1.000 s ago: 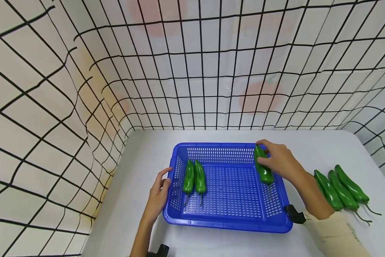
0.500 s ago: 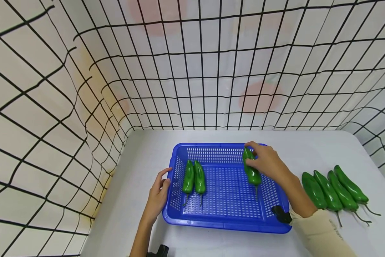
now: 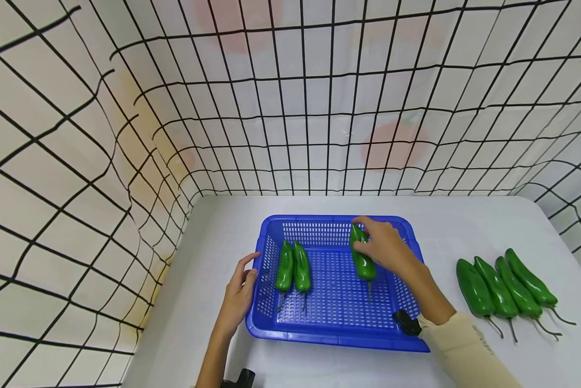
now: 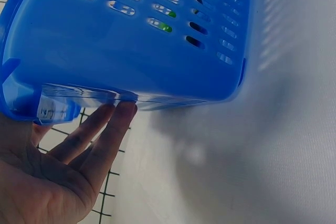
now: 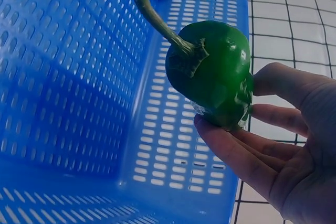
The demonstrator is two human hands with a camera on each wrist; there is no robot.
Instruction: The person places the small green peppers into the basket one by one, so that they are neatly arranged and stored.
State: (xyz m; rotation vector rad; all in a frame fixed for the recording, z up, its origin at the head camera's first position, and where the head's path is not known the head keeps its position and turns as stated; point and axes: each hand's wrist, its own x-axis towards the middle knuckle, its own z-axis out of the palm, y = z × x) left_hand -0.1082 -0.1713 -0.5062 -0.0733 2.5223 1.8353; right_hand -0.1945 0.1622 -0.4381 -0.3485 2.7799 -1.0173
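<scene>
Two green peppers (image 3: 302, 268) lie side by side toward nine o'clock in the blue basket (image 3: 338, 341) from the head view, while the right hand (image 3: 384, 245) pinches a held pepper (image 3: 363, 264) toward one o'clock, and four loose peppers (image 3: 495, 288) rest on the white worktop (image 3: 217, 231) off at three o'clock. In the left wrist view I see the left hand (image 4: 60, 179) with fairly straight fingers touching the basket's outside. In the right wrist view, the held pepper's stem (image 5: 149, 11) curves toward eleven o'clock, thumb and fingers gripping from four.
</scene>
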